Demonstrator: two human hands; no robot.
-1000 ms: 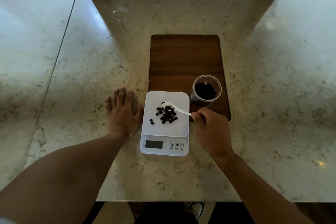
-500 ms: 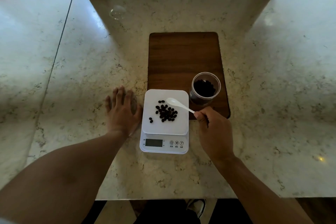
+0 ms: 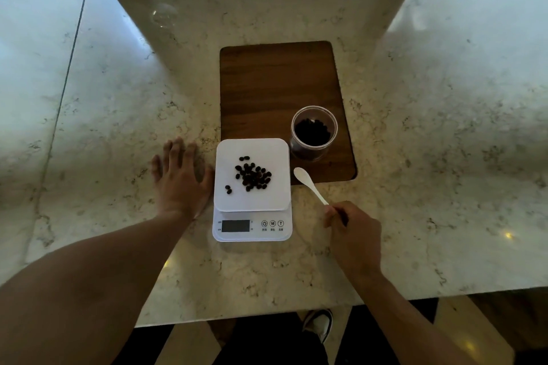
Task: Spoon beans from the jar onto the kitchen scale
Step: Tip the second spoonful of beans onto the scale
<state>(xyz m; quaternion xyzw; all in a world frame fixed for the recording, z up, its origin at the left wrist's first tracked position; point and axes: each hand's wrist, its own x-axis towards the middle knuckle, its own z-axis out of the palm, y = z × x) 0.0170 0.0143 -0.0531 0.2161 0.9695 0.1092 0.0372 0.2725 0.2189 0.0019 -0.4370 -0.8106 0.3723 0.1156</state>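
Kitchen scale [image 3: 251,187]: three round buttons [image 3: 272,223] on the front panel, right of the display [image 3: 235,226]. Left one is a power symbol, middle "M", right "T". Tiny captions under the buttons and small marks beside the display, too small to read. Display shows no readable digits. No other text anywhere.

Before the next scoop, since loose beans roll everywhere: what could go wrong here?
Two stray beans lie near the scale platform's left edge; a nudge could roll them off. The left hand lies flat beside the scale and might bump it. The spoon in the right hand could clip the jar rim.
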